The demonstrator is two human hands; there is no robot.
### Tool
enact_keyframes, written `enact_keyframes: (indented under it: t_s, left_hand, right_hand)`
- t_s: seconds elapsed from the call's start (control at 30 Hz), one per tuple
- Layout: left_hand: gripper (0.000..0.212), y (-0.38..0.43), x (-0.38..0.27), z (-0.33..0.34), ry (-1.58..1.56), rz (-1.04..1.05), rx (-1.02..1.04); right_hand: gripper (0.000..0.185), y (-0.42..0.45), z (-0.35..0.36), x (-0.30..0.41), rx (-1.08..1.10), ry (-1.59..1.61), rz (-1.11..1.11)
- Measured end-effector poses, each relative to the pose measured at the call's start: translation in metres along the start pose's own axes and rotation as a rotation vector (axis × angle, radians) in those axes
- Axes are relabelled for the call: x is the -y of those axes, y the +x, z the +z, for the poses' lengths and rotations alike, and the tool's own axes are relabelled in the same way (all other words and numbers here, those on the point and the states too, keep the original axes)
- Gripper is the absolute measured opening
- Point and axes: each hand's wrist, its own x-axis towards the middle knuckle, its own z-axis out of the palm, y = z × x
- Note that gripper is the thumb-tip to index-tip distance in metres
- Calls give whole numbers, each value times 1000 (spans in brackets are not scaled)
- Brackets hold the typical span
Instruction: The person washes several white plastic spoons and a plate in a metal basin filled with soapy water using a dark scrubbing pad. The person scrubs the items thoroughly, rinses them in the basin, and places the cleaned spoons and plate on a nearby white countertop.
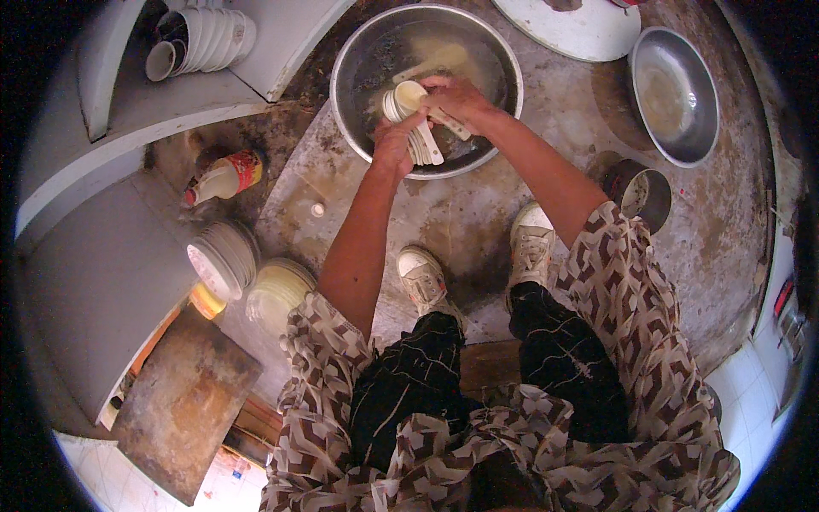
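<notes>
A wide metal basin [427,174] with cloudy water stands on the floor in front of me. Over its near part, my left hand [395,142] grips a stack of white spoons [425,146], their handles towards me. My right hand [457,102] holds a single pale spoon [452,125], its bowl against the top of the stack and its handle slanting down to the right. A pale, blurred shape lies in the water beyond my hands; whether it is a cloth or another utensil, I cannot tell.
An empty-looking metal bowl [672,96] and a dark pot [646,200] stand right. Stacked plates [224,259], pale bowls [279,291], a red-capped bottle [224,176] and a small white cap [317,210] lie left. Stacked cups [214,41] rest on a shelf. My shoes [422,275] are below the basin.
</notes>
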Motion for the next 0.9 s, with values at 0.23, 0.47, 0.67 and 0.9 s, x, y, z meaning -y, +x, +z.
enact_keyframes:
  t_s: [0.23, 0.47, 0.67, 0.9]
  left_hand:
    - [38, 29, 16, -20, 63, 28, -2]
    - [43, 18, -6, 6, 240, 108, -133]
    - [41, -15, -57, 24, 765, 145, -146]
    - [49, -57, -105, 82, 39, -180, 323]
  right_hand:
    - [24, 37, -50, -50, -205, -132, -89]
    - [21, 51, -61, -76, -242, -979, -703]
    - [19, 24, -68, -11, 31, -760, -270]
    - [22, -27, -61, 85, 251, -62, -106]
